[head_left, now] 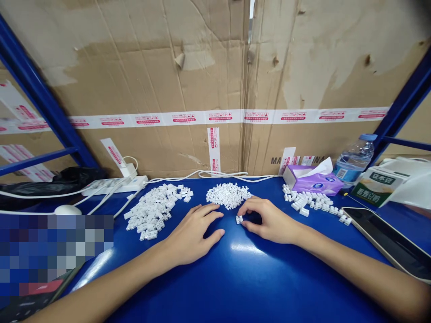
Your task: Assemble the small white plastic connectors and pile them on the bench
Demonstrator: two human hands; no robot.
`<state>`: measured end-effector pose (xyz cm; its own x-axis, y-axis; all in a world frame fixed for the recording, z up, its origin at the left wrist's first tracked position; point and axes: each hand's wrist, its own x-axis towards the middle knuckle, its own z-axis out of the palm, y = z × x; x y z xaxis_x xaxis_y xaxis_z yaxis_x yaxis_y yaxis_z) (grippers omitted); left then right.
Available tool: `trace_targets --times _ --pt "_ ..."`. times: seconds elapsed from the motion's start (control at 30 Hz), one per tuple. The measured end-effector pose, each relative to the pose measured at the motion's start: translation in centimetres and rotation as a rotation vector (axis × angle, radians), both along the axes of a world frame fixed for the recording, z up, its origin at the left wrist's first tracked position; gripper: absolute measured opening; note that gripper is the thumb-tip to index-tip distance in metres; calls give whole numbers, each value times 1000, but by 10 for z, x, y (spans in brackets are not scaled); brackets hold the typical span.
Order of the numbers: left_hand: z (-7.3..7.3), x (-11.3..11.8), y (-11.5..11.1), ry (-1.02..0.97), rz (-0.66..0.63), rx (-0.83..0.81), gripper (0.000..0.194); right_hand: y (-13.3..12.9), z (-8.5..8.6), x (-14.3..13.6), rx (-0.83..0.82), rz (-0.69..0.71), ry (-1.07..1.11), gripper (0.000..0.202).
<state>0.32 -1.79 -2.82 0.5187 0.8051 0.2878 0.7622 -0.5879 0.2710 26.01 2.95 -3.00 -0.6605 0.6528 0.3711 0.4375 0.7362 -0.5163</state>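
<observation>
My right hand (266,220) is closed in a pinch, thumb and forefinger at a small white plastic block (238,220) with dark openings, low over the blue tabletop (215,278). To its left, my left hand (197,233) rests with its fingers apart and nothing visible in them. A heap of tiny white plastic pieces (228,195) lies just beyond both hands. Left of my left hand spreads a pile of larger white plastic blocks (151,208). More white blocks (314,202), partly in rows, lie beyond my right forearm.
A purple tissue pack (313,179), a water bottle (355,157) and a green-and-white box (377,184) stand at the back right. A phone (390,237) lies near my right forearm. White cables run from a power strip (134,185) along the cardboard wall (161,80).
</observation>
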Motion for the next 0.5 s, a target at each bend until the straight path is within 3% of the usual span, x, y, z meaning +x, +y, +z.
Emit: trace_targets --times 0.5 --pt "-1 -1 3 -1 -6 54 33 0 -1 0 23 9 3 15"
